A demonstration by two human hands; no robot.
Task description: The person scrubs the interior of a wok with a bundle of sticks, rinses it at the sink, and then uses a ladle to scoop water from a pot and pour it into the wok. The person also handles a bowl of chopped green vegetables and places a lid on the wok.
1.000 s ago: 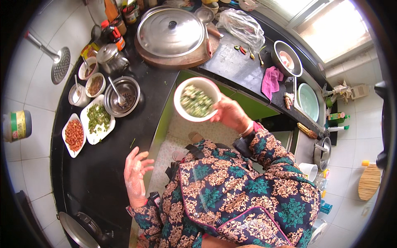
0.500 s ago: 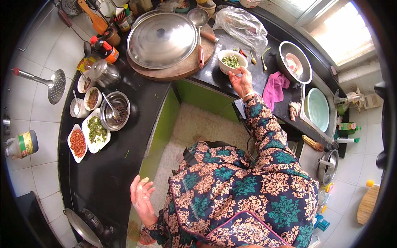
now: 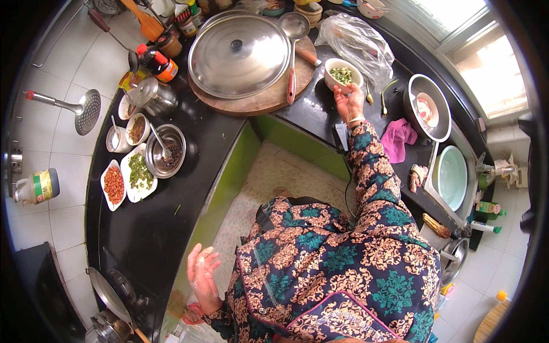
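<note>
Now | right hand (image 3: 349, 103) open, fingertips touching white bowl (image 3: 342, 74) (chopped greens inside); left hand (image 3: 203, 274) open, empty, well apart

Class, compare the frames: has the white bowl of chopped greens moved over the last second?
Yes. The white bowl, earlier held over the floor, now sits on the black counter right of the big steel lid, with the right hand at its rim.
</note>
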